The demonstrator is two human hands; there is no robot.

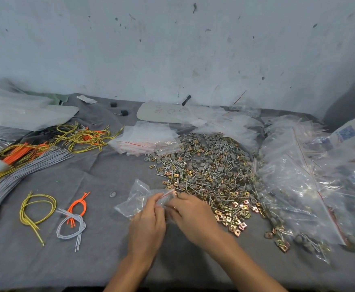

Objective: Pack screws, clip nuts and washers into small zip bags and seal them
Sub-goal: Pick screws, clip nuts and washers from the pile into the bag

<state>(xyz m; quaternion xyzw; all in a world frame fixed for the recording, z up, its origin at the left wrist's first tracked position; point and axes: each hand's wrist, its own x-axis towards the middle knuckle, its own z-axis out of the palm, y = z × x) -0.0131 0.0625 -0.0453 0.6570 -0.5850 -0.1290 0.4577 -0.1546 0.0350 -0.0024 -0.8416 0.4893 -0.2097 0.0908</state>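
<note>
Head: left hand point(149, 220) and right hand point(193, 213), palms down, pinch zip bag point(136, 193).

Pretty rough backdrop here: a pale bluish-white wall point(172, 49), scuffed and dotted all over with dark specks and smears, runs right behind the bench point(25, 270). The bench is covered in a wrinkly grey cloth point(100, 165). Far right, the wall turns into a shadowy corner point(345, 102). Light's flat and even.
</note>
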